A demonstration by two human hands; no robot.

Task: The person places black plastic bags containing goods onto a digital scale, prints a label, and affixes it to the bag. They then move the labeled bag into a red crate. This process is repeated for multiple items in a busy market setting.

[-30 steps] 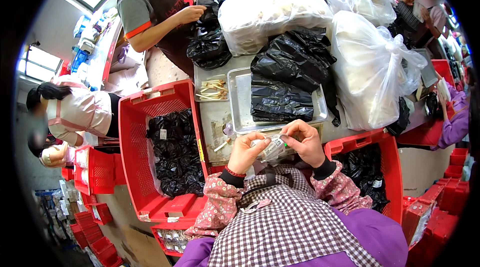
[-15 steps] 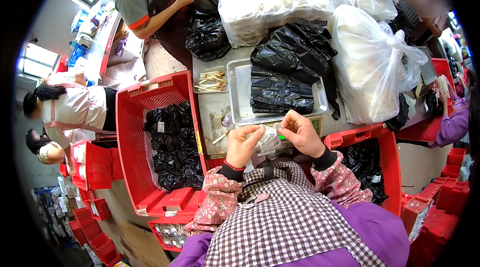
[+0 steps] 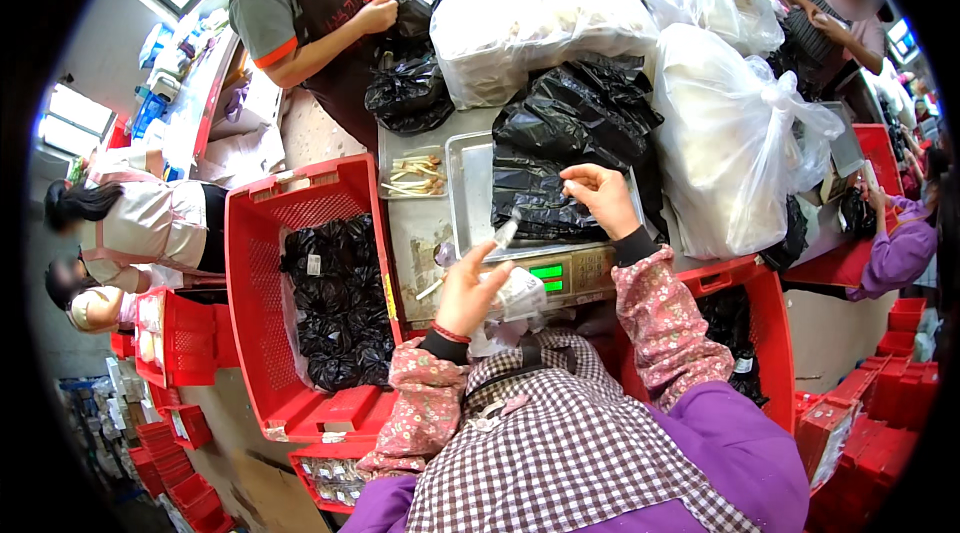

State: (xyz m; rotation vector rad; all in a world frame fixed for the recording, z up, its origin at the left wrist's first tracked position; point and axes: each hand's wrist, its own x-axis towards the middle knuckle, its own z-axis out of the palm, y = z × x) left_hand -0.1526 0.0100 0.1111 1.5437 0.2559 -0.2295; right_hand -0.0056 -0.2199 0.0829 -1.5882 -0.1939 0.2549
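Note:
My left hand (image 3: 470, 288) pinches a small translucent strip (image 3: 505, 233) at its fingertips, above a crumpled white, printed packet or label sheet (image 3: 525, 298). My right hand (image 3: 600, 195) hangs over the folded black plastic bags (image 3: 555, 118) in the metal tray (image 3: 460, 168), thumb and forefinger slightly apart, with nothing visible between them. Just below the tray is a scale (image 3: 590, 273) with lit green displays. A small tray of short pale sticks (image 3: 415, 173) sits to the left.
Red crates flank me, the left (image 3: 255, 313) and right (image 3: 765, 333) holding black bundles. Large white sacks (image 3: 725, 153) and black bags (image 3: 405, 98) crowd the bench. A co-worker (image 3: 320, 53) handles black plastic at upper left; others (image 3: 900, 243) work at both sides.
My hands have separated: the right moved up over the black bags, while the left stays low with the translucent piece. The scale's displays have come into view.

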